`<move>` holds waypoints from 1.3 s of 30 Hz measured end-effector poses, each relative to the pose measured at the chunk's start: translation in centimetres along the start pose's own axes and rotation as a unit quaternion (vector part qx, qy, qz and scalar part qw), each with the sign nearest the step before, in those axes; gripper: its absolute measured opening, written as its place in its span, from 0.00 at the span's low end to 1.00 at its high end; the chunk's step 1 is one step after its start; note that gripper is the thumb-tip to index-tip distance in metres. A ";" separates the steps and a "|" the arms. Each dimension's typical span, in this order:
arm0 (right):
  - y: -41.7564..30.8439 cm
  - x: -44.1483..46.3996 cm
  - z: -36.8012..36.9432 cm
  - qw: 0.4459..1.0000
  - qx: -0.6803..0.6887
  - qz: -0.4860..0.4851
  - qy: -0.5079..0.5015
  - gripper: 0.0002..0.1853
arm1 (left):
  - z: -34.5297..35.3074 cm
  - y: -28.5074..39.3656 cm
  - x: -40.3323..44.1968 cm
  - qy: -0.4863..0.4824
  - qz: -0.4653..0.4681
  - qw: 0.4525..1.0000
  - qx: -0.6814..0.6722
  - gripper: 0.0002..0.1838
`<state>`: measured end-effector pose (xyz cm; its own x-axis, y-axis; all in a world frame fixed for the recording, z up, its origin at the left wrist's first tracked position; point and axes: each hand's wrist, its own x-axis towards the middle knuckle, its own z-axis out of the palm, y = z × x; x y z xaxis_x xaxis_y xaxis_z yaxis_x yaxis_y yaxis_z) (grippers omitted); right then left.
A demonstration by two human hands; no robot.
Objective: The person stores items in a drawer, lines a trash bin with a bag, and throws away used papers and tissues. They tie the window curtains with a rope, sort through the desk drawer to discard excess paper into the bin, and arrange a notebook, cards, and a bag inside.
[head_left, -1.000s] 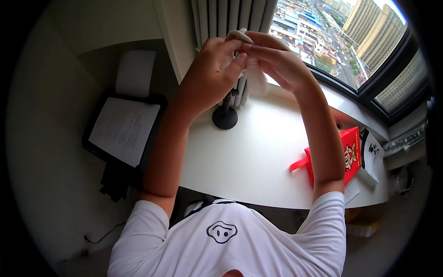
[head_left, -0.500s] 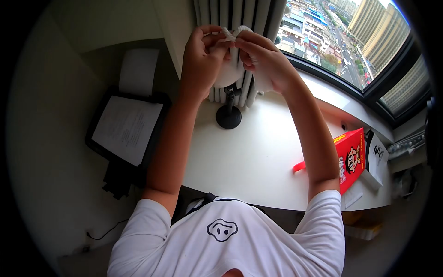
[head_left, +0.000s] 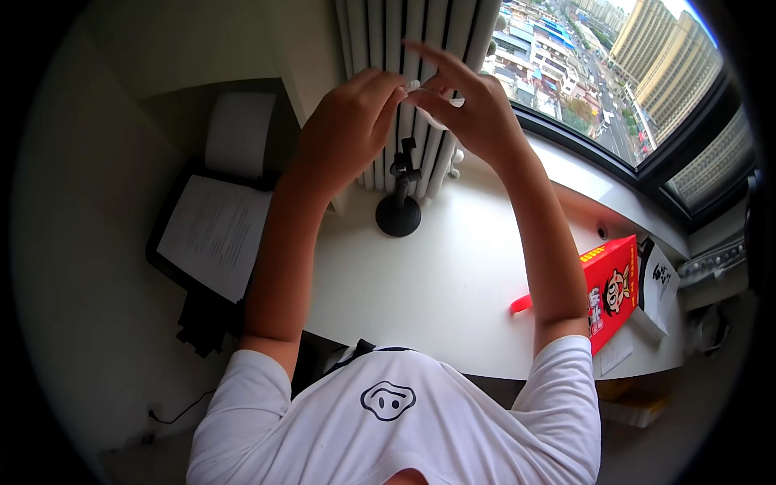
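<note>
Both hands are raised in front of the grey curtain point(head_left: 390, 32), above the far edge of the white desk. My left hand point(head_left: 352, 117) has its fingers pinched together on a twisted white strip point(head_left: 412, 85), thin and cloth-like. Close beside it, my right hand point(head_left: 469, 105) has its index finger stretched up and away from the thumb. Part of the white material passes between that thumb and the fingers. Its full shape is hidden by the hands. Below them a black stand point(head_left: 398, 212) with a round base rests on the desk.
A black printer point(head_left: 162, 263) with printed paper is at the left. On the right of the white desk point(head_left: 404, 299) lie a red box point(head_left: 613, 295) and a white-and-black package point(head_left: 659, 283). The window point(head_left: 582, 89) is at the upper right.
My left hand has lowered slightly and turned over the strip. My right hand's index finger has spread upward, and the white material that hung below the hands shows much less.
</note>
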<state>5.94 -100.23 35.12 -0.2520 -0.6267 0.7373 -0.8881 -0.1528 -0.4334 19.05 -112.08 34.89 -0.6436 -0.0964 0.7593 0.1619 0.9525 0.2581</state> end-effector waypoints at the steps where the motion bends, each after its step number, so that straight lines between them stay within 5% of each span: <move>1: 0.6 -0.1 0.2 0.998 -0.044 -0.040 -0.018 0.07 | 0.1 -0.1 0.0 0.021 0.042 0.999 0.010 0.05; 10: 0.9 1.3 0.9 0.971 -0.176 -0.150 -0.057 0.08 | 0.7 -0.1 -1.4 -0.027 0.028 0.999 -0.012 0.04; 18: 1.1 0.5 2.8 0.994 0.026 0.078 -0.073 0.10 | 1.2 -0.4 -2.5 -0.004 0.020 1.000 0.020 0.07; 20: 0.6 0.2 2.4 0.956 0.216 0.167 -0.104 0.22 | 1.4 -0.5 -2.7 0.006 0.017 1.000 0.009 0.07; 22: 1.1 0.1 2.5 0.894 0.402 0.144 -0.136 0.28 | 1.4 -0.5 -2.9 0.013 0.014 1.000 -0.003 0.07; 24: 0.9 -0.2 2.1 0.867 0.430 0.184 -0.171 0.30 | 1.5 -0.6 -2.9 0.040 0.010 0.999 -0.009 0.07; 27: 0.7 -0.7 2.6 0.745 0.605 0.265 -0.095 0.23 | 1.5 -0.8 -2.8 0.049 0.018 0.999 -0.006 0.07; 33: 1.4 -0.6 3.5 0.652 0.705 0.277 -0.013 0.09 | 1.5 -0.7 -3.1 0.012 -0.010 1.000 -0.008 0.07; 39: 2.3 0.2 2.0 0.660 0.722 0.203 0.042 0.09 | 1.8 -1.3 -2.9 0.040 -0.019 0.999 -0.012 0.08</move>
<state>4.66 -102.29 33.27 -0.4314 -0.8045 0.4082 0.5355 -0.5925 -0.6018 19.35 -112.54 31.30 -0.5884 -0.1550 0.7936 0.1580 0.9405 0.3008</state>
